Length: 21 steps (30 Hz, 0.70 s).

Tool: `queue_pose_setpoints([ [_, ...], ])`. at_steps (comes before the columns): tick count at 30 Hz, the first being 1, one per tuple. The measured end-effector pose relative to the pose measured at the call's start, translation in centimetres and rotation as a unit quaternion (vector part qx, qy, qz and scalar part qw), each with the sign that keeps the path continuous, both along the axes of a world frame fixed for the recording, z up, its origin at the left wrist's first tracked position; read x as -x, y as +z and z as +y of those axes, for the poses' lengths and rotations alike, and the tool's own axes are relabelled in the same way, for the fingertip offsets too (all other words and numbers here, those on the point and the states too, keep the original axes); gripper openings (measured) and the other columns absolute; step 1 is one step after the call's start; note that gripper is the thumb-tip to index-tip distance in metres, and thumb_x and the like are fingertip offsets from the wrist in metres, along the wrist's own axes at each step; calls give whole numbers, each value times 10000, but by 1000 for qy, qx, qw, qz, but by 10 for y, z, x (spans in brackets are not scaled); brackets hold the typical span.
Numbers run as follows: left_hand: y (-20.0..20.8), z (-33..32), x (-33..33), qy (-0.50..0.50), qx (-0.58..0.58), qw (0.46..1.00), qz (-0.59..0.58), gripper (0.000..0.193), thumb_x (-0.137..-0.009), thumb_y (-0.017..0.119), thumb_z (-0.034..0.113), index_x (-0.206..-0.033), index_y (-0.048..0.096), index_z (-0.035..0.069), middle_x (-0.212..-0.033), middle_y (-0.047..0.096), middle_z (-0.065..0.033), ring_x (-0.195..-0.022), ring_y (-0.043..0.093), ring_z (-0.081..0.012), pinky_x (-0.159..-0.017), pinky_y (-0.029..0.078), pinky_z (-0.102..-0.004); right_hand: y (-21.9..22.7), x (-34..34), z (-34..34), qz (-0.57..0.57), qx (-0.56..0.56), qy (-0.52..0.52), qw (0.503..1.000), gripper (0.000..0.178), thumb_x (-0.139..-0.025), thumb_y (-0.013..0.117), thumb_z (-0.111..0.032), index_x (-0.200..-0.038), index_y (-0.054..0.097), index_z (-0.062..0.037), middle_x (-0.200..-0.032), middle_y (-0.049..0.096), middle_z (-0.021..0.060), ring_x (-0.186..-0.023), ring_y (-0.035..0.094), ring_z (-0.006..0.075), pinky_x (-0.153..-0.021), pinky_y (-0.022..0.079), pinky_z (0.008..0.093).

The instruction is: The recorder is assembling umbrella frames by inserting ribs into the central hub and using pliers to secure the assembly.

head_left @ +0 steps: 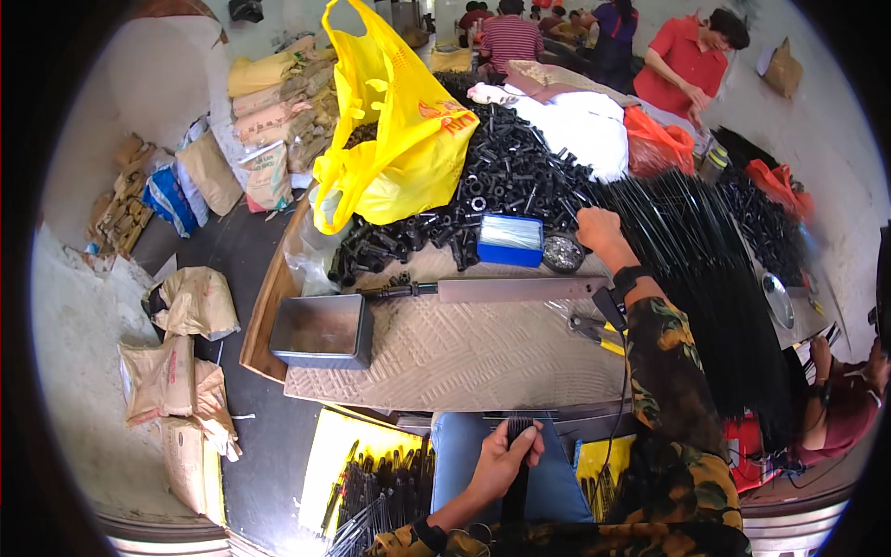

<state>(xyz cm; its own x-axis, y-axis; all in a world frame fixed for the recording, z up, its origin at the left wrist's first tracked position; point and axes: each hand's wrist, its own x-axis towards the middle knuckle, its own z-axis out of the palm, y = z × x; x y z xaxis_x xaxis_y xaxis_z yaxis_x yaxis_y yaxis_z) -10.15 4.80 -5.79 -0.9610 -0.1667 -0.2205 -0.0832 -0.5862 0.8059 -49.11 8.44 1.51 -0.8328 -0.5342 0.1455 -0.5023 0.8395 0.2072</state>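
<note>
My left hand [509, 457] is closed around a bundle of thin black rods [517, 497], held upright over my lap at the near edge of the worktable. My right hand [605, 232] is stretched out with curled fingers beside a round dish of small shiny metal pieces [562, 252]. What its fingertips hold, if anything, is hidden. A blue box of thin pale wires [510, 239] stands just left of that dish. Right of the hand lies a large heap of long thin black rods [691, 269]. A long flat metal bar [520, 290] lies across the board.
Behind the board are a pile of black tubular parts [520, 167] and a yellow plastic bag [408, 148]. An open grey metal box [322, 331] sits at left; yellow-handled pliers [597, 336] lie at right. Black assemblies [385, 483] fill a yellow-lined container. People work beyond and at right.
</note>
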Motion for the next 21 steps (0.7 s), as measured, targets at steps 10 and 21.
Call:
queue_pose_setpoints([
  [10, 8, 0, 11, 11, -3, 1000, -6, 113, -909, 490, 120, -982, 506, 36, -717, 548, -34, -585, 479, -87, -542, 391, -213, 42, 7, 17, -74, 87, -66, 991, 366, -693, 583, -287, -976, 648, -64, -1034, 627, 160, -973, 604, 308, -824, 473, 410],
  [21, 8, 1, 4, 6, 18, 1000, -7, 116, -913, 484, 120, -979, 505, 28, -715, 544, -42, -585, 475, -90, -547, 394, -223, 12, 16, 2, -89, 178, 98, 975, 184, -719, 581, -154, -899, 621, -163, -826, 646, 106, -815, 620, 299, -700, 476, 405],
])
